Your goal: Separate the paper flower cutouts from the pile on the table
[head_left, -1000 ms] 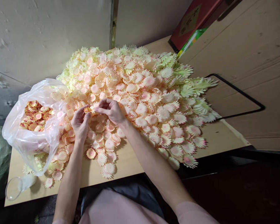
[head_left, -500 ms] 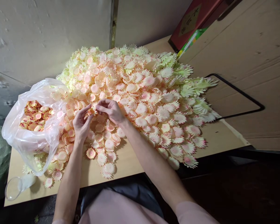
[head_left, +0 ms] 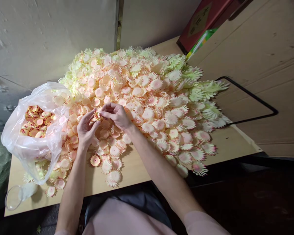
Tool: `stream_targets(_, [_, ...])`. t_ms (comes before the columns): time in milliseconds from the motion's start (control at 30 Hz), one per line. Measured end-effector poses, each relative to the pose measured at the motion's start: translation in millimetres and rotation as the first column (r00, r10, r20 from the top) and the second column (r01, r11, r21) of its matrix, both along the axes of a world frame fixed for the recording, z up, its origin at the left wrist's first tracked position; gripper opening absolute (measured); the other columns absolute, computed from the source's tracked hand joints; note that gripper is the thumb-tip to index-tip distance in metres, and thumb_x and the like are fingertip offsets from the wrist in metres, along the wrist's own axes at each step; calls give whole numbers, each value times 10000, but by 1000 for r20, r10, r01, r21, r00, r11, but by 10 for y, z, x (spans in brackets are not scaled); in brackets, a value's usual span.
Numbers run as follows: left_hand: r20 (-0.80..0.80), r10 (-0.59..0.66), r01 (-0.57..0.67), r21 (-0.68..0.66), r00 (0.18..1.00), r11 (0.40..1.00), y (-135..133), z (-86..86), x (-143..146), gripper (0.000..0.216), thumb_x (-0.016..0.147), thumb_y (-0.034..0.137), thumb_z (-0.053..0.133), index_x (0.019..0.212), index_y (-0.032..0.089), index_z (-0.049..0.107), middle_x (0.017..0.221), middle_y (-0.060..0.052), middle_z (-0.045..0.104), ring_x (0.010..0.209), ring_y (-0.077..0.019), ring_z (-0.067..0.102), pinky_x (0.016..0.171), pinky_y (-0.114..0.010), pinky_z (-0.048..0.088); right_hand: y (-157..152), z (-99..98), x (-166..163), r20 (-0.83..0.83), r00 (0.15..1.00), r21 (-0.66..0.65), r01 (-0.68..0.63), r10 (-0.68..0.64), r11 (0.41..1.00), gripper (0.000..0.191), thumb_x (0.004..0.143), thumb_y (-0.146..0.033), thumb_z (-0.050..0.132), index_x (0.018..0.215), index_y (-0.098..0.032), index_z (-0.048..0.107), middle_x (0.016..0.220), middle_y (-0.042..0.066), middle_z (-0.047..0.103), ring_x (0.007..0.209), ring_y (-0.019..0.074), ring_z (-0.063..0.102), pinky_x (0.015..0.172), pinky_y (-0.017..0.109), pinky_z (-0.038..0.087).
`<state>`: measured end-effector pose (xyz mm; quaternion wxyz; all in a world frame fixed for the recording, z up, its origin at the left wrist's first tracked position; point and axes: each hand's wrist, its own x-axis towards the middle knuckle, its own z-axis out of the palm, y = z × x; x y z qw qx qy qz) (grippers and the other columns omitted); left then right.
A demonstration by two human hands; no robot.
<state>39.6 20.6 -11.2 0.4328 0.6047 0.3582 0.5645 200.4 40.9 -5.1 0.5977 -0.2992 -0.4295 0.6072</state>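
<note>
With your left hand [head_left: 85, 130], you are holding a small flower piece [head_left: 97, 115] between thumb and fingers, over the flower heap [head_left: 148, 114] on the table [head_left: 137, 168]. Your right hand [head_left: 119, 117] is bringing narrowed fingertips to its edge; whether they are gripping it, you cannot tell. A plastic bag [head_left: 12, 130] is standing to the left.

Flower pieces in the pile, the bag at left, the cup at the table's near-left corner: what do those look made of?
Flower pieces: thin matte fabric or soft plastic; the curled, cut petals fit either.
Bag: probably plastic film, slightly glossy; it is translucent, wrinkled and catches highlights.
Cup: smooth glass or hard plastic; its see-through rim leaves that open.
</note>
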Motion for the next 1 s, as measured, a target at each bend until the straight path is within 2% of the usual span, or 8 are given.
stream_targets(167, [-50,-14,14,-5,999,1000,4,-5,-2,461,729,291,819,1165,247,678,1234,-94,679,1193,-245,628,1000,-365,531,-15,4,-9,25,999,6,-45,45,999,315,633,-352,839,817,-176,653,777,-2,674,721,123,632,672,250,536])
stream_targets(300, [-52,109,-108,24,993,994,6,-4,7,271,739,301,807,973,197,719,1118,-85,693,1151,-214,634,1026,-339,500,-10,-10,-9,40,998,-5,-38,39,999,327,659,-395,814,839,-187,637,782,-9,646,675,118,597,548,229,498])
stream_targets(433, [80,247,-240,-94,966,966,25,-19,12,280,747,353,793,936,205,648,1071,-44,671,958,-147,672,878,-287,573,7,-19,-12,25,999,15,24,-24,1000,321,636,-372,829,777,-190,605,719,-33,596,652,93,547,618,227,486])
stream_targets(633, [167,337,-315,-144,927,938,43,-8,28,321,717,381,811,908,212,616,833,20,618,757,-88,625,813,-262,585,-16,10,-23,-7,998,21,-57,57,998,307,644,-353,832,773,-192,604,717,-30,599,650,91,528,635,226,472])
stream_targets(733, [182,363,-330,-186,914,925,33,10,35,336,728,426,795,915,223,604,799,24,618,740,-82,619,780,-227,569,-42,40,-21,1,992,20,-129,129,991,317,627,-359,844,766,-196,611,731,-25,603,687,106,549,647,233,491])
stream_targets(833, [156,362,-333,-180,919,925,25,19,29,329,737,438,782,926,230,610,796,28,626,721,-81,616,735,-203,544,-55,46,-18,66,976,64,-212,208,975,283,679,-335,811,887,-193,683,784,-10,638,730,111,580,687,242,510])
stream_targets(900, [131,347,-328,-148,929,933,25,16,17,321,734,419,788,935,233,619,796,34,624,717,-83,615,729,-204,533,-53,30,-22,123,971,87,-216,205,972,306,716,-321,778,987,-193,717,860,16,683,782,123,610,728,259,526])
stream_targets(1000, [118,325,-311,-121,938,943,31,4,-6,318,727,393,798,946,237,627,849,29,633,769,-94,631,759,-216,533,-45,-13,-42,171,973,101,-175,157,979,315,733,-331,763,1019,-200,744,1015,52,721,903,159,650,825,305,545])
